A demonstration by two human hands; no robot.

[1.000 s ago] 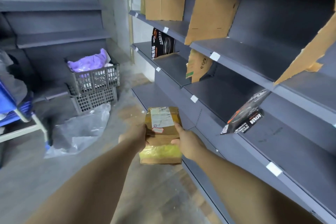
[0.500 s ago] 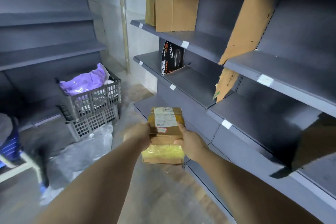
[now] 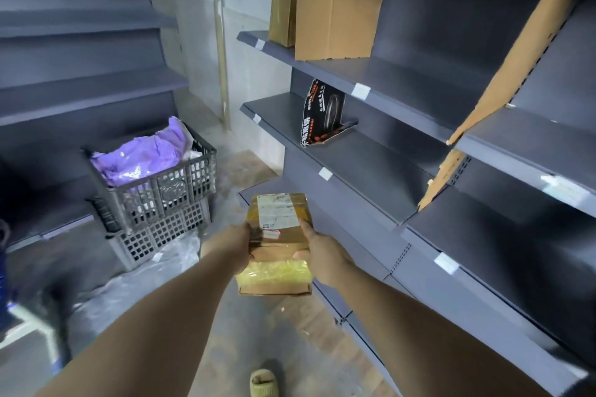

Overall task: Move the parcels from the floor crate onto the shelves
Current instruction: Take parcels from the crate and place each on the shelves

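Brown parcel (image 3: 277, 242), white label on its far top face, yellowish wrap at the near end. Held in the air at centre frame, over the floor, just left of the low edge of the right-hand shelves (image 3: 371, 151); not on any shelf.

Left hand (image 3: 237, 243) grips the parcel's left edge, fingers curled round it. Right hand (image 3: 322, 251) grips the right edge, thumb lying on the top face. The parcel sits between the two hands, its far end reaching beyond them and its near end back toward the wrists.

Far left of the parcel: grey crate (image 3: 154, 193) stacked on a second crate (image 3: 161, 235) on the floor, a purple bag (image 3: 142, 158) filling the top one. Clear plastic sheet (image 3: 145, 274) on the floor in front of them.

Right shelves, far end: a black printed package (image 3: 324, 113) stands on the middle shelf. On the shelf above, a tall cardboard box (image 3: 335, 3) with a small brown packet (image 3: 283, 16) just left of it. A cardboard sheet (image 3: 516, 51) leans at a tilt further right.

Near bottom edge: one sandal (image 3: 263, 382).
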